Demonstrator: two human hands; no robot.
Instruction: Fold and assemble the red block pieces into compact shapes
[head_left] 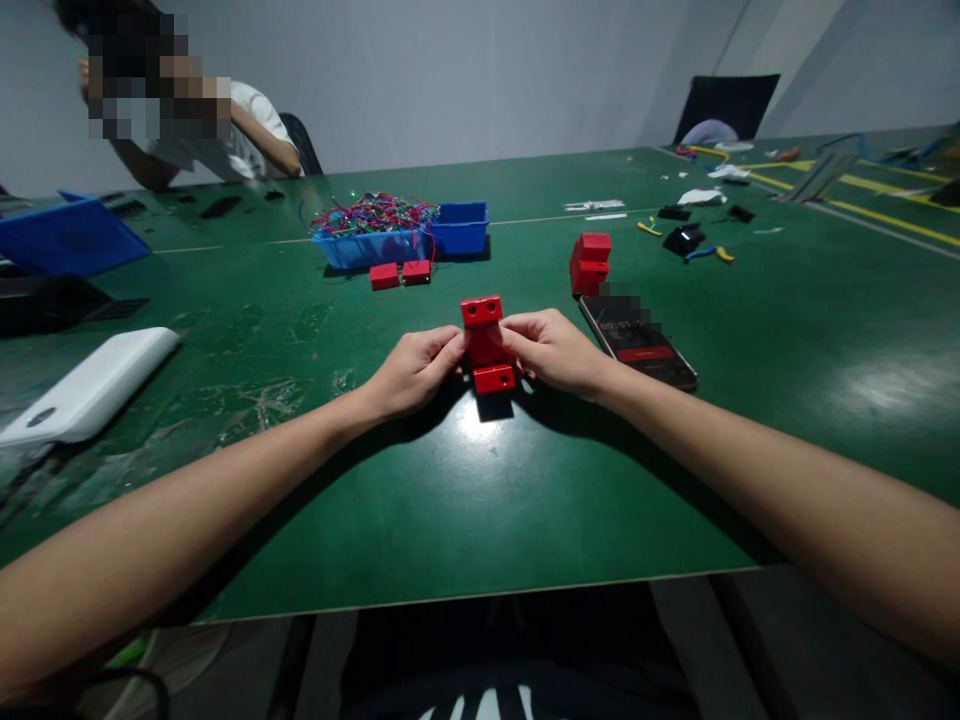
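Holding a glossy red block-shaped part above the green table.
The left hand and right hand pinch its opposite sides, thumbs against it, the part between them.

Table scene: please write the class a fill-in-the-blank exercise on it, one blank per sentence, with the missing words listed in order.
The left hand and the right hand both grip a block coloured ____.
The phone lies nearer to the ____ hand.
Tangled wires are heaped in a bin coloured ____.
The tabletop is coloured ____.

Missing words: red; right; blue; green.
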